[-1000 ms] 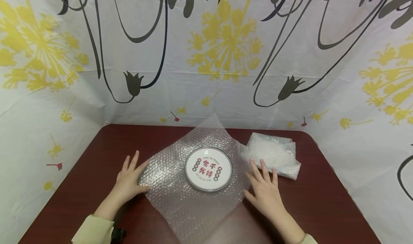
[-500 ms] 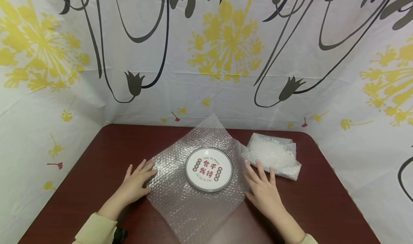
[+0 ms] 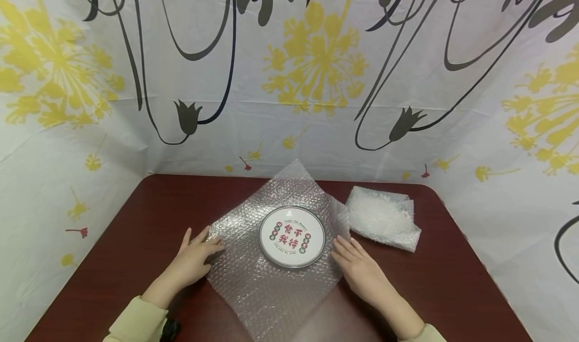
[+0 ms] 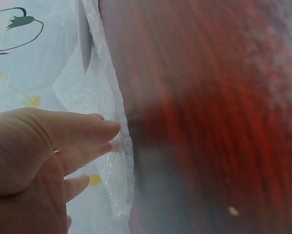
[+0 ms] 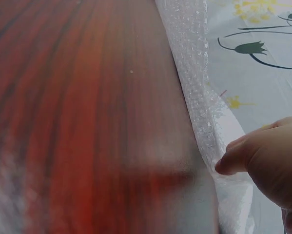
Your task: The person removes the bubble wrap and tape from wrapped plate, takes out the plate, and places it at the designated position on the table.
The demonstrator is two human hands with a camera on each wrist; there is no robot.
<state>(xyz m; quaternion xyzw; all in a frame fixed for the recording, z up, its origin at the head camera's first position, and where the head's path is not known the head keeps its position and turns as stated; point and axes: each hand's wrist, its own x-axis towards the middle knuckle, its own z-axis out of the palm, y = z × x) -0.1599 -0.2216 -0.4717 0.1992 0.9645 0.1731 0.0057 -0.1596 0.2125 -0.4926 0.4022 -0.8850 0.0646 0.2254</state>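
A round white plate (image 3: pixel 292 237) with a dark rim and red and green printed characters lies on a sheet of bubble wrap (image 3: pixel 271 302), set cornerwise on the table. My left hand (image 3: pixel 192 259) is at the sheet's left corner, its fingertips on the wrap. In the left wrist view, the thumb and fingers of the left hand (image 4: pixel 53 146) reach to the edge of the wrap. At the right edge, my right hand (image 3: pixel 362 274) rests its extended fingers on the wrap, close to the plate. The right wrist view shows the right thumb (image 5: pixel 233 158) against the wrap's edge.
A flat bundle in bubble wrap (image 3: pixel 383 216) lies at the back right of the dark red wooden table (image 3: pixel 181 196), beyond my right hand. Patterned white cloth (image 3: pixel 253 80) hangs behind the table and along both sides.
The left hand has shifted slightly right, onto the wrap's left corner. The right hand has moved left and its spread fingers have come together on the wrap. The plate stays put.
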